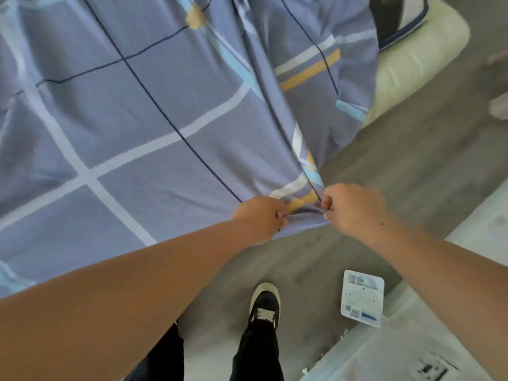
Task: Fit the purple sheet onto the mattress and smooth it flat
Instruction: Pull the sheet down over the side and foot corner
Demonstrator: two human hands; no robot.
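Head view: the purple sheet (137, 119), crossed by pale bands and thin dark lines, is seen spread beyond the fingers and filling most of the picture on the left-hand side. Its near edge is gathered into a bunch that is held by both hands. The left hand (261, 215) is curled round the fabric, with the cloth pinched against the fingertips. The right hand (351, 207) is closed on the same edge just beside it, with a fold nipped between thumb and forefinger. Between the two sets of fingers a short, creased stretch of cloth is drawn taut, and long folds are pulled from that point up and away from the fingers. The cream mattress (412, 64) is left uncovered beyond the right fingers, where the sheet hangs loosely over its side. A dark and white pillow (398, 20) is seen farther off on that bare part. Below the fingers, nearer the person, a grey floor (398, 166) is shown, on which a black shoe (265, 303) is planted. A white flat packet (362, 298) is seen beneath the right forearm.
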